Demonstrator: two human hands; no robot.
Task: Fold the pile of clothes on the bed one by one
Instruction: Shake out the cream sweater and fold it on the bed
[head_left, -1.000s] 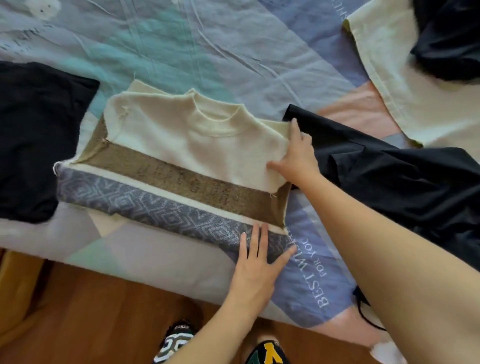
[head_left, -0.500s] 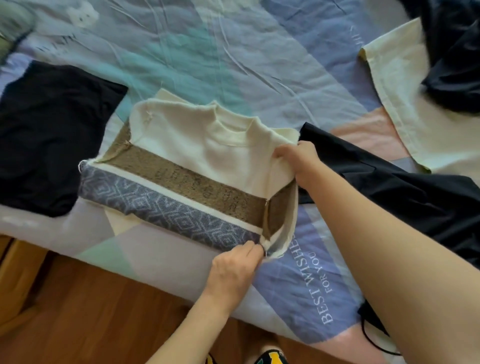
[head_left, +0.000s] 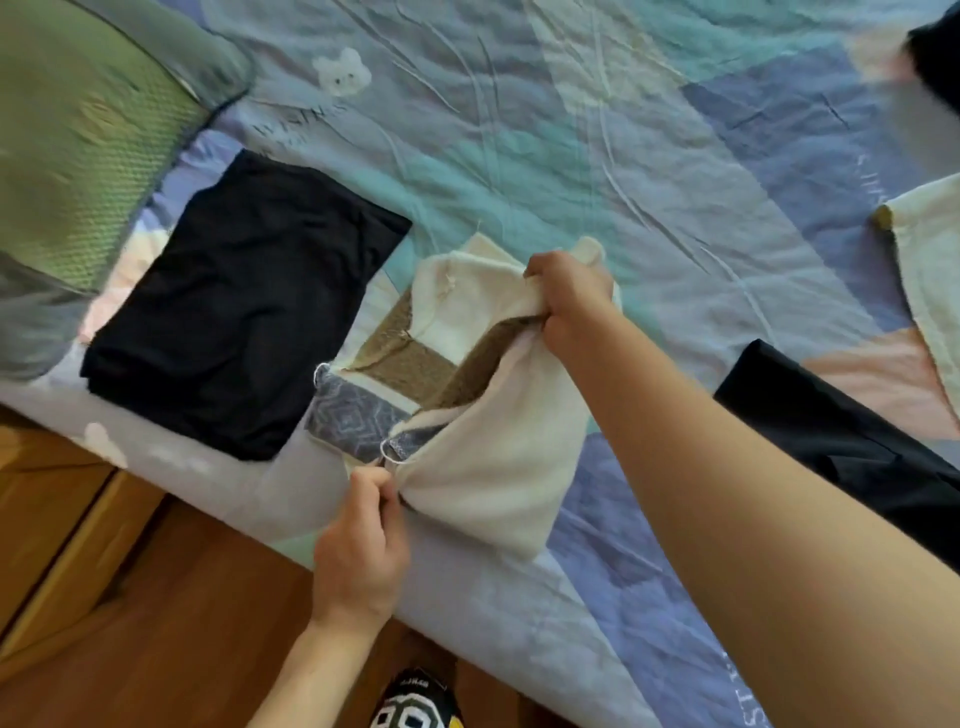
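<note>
1. I see the cream sweater at the center of the frame, lying near the lower edge of the bed. It has a brown band and a blue-grey diamond-patterned band.
2. My right hand sits just above center. Its grip is curled round a bunch of the sweater's cream fabric, lifting the right part up and across the rest.
3. My left hand sits at lower center. Its grip pinches the sweater's lower hem, at the edge of the patterned band.
4. The lifted part shows its plain cream inner face, stretched between the 2 hands.
5. A folded black garment lies flat at center left, just beside the sweater.
6. A green pillow occupies the upper left corner.
7. Another black garment lies unfolded at the right, partly behind my right forearm.
8. A pale yellow garment lies at the right edge.
9. A dark item at the upper right corner is too blurred to identify.
10. The wooden floor fills the lower left, with a patterned slipper at the bottom edge.
</note>
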